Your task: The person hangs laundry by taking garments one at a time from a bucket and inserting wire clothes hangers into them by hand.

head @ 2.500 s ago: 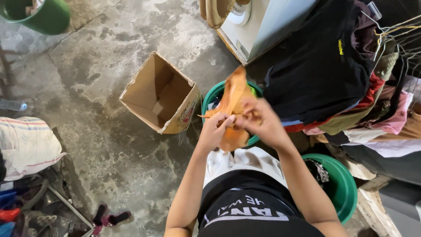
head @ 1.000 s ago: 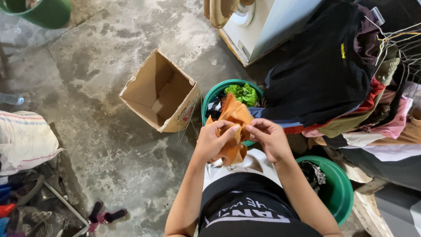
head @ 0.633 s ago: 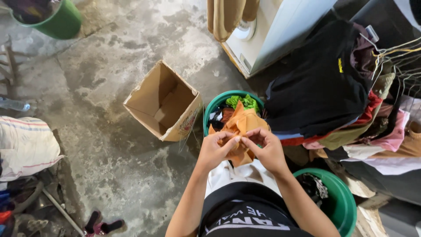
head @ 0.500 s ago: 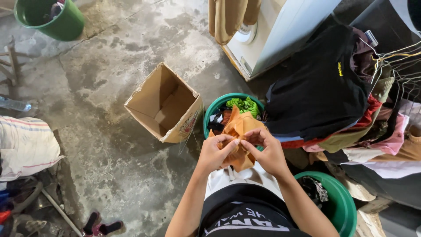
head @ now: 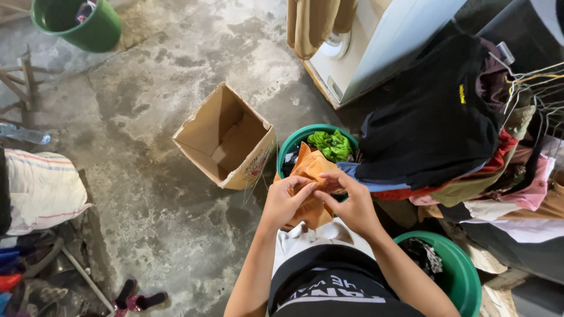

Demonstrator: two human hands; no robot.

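Cardboard box (head: pixel 226 141) and clothes pile (head: pixel 446 129) flank the green basin (head: pixel 288 149).

Soft, even daylight, faint shadows, sharp centre; the edges seem slightly stretched by the wide lens.

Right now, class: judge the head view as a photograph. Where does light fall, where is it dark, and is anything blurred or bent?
Head view: daylight brightens the concrete floor and the open cardboard box; the clothes pile at right sits in shade; both hands, left hand and right hand, on the orange cloth, look sharp; wide-angle bending shows at the edges.
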